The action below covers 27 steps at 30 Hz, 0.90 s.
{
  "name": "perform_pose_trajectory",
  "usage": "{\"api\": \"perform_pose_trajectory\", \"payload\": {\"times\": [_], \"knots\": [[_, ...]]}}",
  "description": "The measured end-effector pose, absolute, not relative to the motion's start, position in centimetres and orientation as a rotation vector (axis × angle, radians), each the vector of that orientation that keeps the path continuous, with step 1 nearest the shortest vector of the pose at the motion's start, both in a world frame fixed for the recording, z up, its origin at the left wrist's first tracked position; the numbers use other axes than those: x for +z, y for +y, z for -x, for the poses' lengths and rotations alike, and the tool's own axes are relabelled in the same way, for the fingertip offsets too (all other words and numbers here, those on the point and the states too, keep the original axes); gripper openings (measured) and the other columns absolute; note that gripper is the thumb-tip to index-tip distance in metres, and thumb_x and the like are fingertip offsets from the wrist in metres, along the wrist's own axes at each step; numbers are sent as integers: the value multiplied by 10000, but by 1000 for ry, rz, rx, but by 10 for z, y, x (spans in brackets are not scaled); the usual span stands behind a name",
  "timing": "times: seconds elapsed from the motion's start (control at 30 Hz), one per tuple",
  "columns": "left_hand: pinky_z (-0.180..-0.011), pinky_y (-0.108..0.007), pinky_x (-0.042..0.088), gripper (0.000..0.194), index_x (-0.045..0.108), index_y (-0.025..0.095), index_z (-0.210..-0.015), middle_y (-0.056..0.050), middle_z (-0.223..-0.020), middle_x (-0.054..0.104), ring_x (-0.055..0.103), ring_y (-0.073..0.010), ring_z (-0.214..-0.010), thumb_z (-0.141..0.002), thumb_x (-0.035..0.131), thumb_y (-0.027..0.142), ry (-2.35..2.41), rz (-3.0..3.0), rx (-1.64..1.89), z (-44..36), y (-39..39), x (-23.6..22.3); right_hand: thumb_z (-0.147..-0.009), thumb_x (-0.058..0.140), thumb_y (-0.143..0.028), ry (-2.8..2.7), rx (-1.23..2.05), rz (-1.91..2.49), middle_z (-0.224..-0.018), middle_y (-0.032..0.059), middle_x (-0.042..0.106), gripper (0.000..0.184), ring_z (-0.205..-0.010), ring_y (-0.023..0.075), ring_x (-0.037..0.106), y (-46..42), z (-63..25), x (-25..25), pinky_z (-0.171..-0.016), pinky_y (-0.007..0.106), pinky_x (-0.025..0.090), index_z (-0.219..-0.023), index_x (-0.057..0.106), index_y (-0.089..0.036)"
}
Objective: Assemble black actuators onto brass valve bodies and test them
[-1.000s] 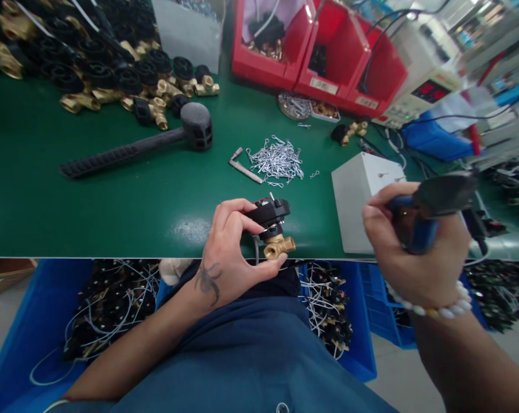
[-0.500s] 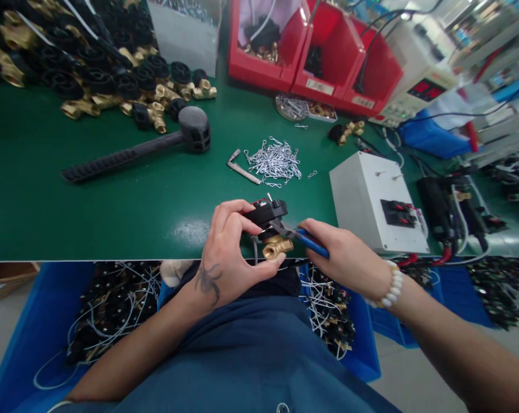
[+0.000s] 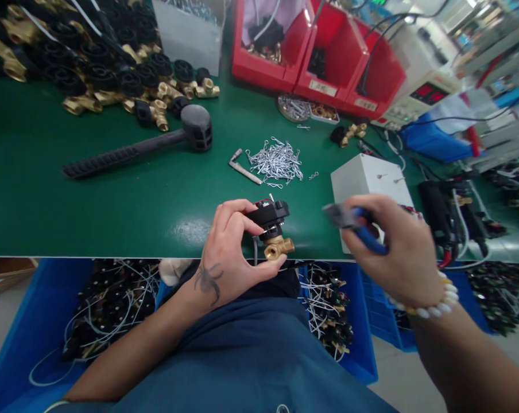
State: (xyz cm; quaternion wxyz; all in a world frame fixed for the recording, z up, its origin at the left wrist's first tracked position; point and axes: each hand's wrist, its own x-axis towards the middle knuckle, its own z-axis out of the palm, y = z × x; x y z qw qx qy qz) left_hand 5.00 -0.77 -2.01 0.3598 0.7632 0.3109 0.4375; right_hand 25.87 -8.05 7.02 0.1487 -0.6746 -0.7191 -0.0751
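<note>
My left hand [image 3: 231, 244] grips a small brass valve [image 3: 278, 246] with a round black head, at the front edge of the green table [image 3: 126, 212]. Fingers press on the black part and the thumb lies against the brass. In my right hand [image 3: 397, 246] is a pair of blue-handled pliers [image 3: 369, 232], blurred by motion and held apart from the valve, in front of the white box. Beyond the valve lies a pile of silver hairpin clips [image 3: 278, 160], with a bent grey metal rod [image 3: 244, 167] at its left.
A black mallet [image 3: 156, 143] lies at the left, below a heap of brass valves [image 3: 113, 80]. Red bins [image 3: 320, 86] and a power supply [image 3: 429, 94] stand behind. At the right is a white switch box [image 3: 358, 178]. Blue crates [image 3: 39, 310] of wired parts sit below the table.
My right hand has drawn the pliers away from the valve, to the right and slightly up. My left hand still holds the valve in the same place.
</note>
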Motion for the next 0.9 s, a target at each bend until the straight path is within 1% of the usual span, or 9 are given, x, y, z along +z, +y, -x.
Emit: {"api": "perform_pose_trajectory", "payload": {"times": [0.07,0.17,0.23,0.33,0.4,0.57,0.67,0.77,0.9], "knots": [[-896,-468,560,385,518,198,-880,-99,-1133,580,595,-254,-1078,-649,826,221,797,-1963,1125,-50,-7,-20,-865,511,-156,-1980,-240,1936,-815,15,611,142,-601,132,543,-81,-257,69,-563,257,432,-983,549,-226],[-880,-471,569,389,522,190,-886,-110,-1141,576,594,-262,-1085,-648,827,233,801,-1964,1096,-49,-6,-19,-815,466,-83,-2297,-35,2015,-791,35,624,196,-608,147,567,-79,-254,63,-530,259,409,-940,569,-193],[-877,-473,572,393,521,190,-887,-111,-1142,576,594,-265,-1087,-645,827,231,803,-1955,1090,-49,-6,-19,-808,463,-70,-2400,5,2018,-788,42,619,221,-601,147,564,-79,-254,62,-521,259,400,-963,582,-174],[-883,-468,571,388,518,192,-874,-104,-1129,580,599,-258,-1073,-639,827,214,796,-1947,1114,-49,-6,-18,-849,512,-109,-2088,-179,1946,-809,17,596,197,-598,123,541,-82,-256,67,-545,244,422,-1017,562,-199],[-885,-468,570,386,519,190,-871,-106,-1128,580,598,-258,-1075,-640,827,213,789,-1951,1122,-50,-6,-19,-842,534,-114,-1937,-230,1908,-812,3,590,197,-590,110,524,-83,-256,68,-545,233,422,-1011,541,-215],[-876,-475,573,391,520,180,-881,-120,-1144,573,593,-269,-1087,-644,827,233,806,-1944,1089,-49,-6,-20,-831,465,-82,-2378,93,2011,-768,24,610,181,-577,128,541,-81,-254,64,-507,246,394,-936,574,-180],[-900,-472,561,389,528,180,-877,-112,-1134,577,589,-260,-1086,-643,834,233,805,-1940,1095,-50,-5,-20,-875,501,-119,-2128,-152,1929,-783,9,595,151,-581,113,523,-83,-254,64,-534,236,406,-991,575,-183],[-898,-469,556,374,534,172,-873,-117,-1126,580,589,-258,-1076,-651,829,232,794,-1947,1108,-50,-5,-20,-854,530,-121,-1958,-275,1852,-767,-10,575,156,-570,106,508,-84,-253,61,-539,231,406,-985,559,-199],[-885,-474,561,388,527,172,-873,-124,-1131,578,591,-269,-1084,-643,832,238,800,-1948,1092,-50,-4,-21,-831,448,-75,-2342,2,2005,-753,29,608,189,-575,144,544,-83,-253,56,-508,264,393,-924,581,-172]]}}
